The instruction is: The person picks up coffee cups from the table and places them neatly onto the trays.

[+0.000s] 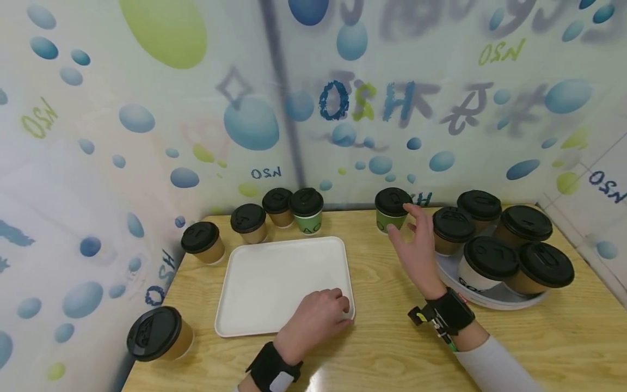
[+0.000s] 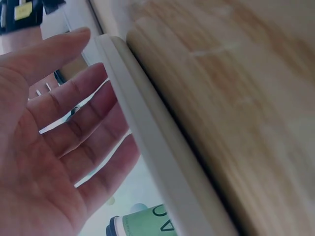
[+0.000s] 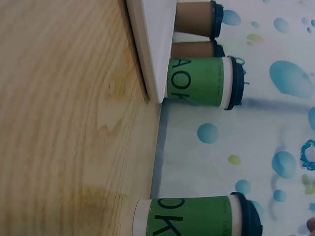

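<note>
Green cup [image 1: 392,209] with a black lid stands at the back of the wooden table [image 1: 382,337], just right of a white tray [image 1: 274,277]. Right hand [image 1: 416,247] reaches toward it — fingers spread and relaxed, thumb at its lid, gripping nothing. Left hand [image 1: 315,321] rests on the tray's near right corner, fingers loosely bent.

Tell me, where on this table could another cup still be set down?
The white tray is bare except its near right corner, where the left hand rests. Bare wood lies between the tray and the round tray, under the right hand, and along the near edge. The round tray is crowded with lidded cups.
</note>
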Available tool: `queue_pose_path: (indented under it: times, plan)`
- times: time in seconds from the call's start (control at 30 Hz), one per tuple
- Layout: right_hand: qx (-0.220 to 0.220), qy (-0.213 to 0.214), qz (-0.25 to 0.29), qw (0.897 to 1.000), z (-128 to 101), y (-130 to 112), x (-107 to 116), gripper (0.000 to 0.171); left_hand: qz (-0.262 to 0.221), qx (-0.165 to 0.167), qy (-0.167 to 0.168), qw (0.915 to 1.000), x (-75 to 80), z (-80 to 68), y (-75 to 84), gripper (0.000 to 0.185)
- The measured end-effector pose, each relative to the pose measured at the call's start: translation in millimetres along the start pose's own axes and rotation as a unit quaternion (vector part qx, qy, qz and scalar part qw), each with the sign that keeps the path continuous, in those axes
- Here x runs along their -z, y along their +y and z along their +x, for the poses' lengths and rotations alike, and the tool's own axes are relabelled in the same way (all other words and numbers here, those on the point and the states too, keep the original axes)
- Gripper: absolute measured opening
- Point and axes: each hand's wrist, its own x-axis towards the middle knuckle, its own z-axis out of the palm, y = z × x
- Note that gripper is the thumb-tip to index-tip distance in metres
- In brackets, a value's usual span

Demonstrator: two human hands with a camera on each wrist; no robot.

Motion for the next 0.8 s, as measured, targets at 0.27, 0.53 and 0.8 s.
queue_pose_path:
  times: [0.27, 0.53, 0.8]
  plan:
    - [-0.021, 0.031, -0.050, 0.998, 23.7, 19.1, -13.2, 0.082, 0.012, -0.008, -0.001, 0.9999, -2.6, 0.5, 2.6, 0.018]
    - [-0.073, 0.036, -0.060, 0.995, 38.2, 36.3, -25.3, 0.100, 0.004, -0.015, -0.006, 0.9999, -2.3, -1.3, 6.5, 0.018]
    - [-0.114, 0.050, -0.055, 0.991, 45.2, 53.4, -32.3, 0.113, -0.002, -0.029, 0.004, 0.9996, -3.5, 0.3, 7.2, 0.026]
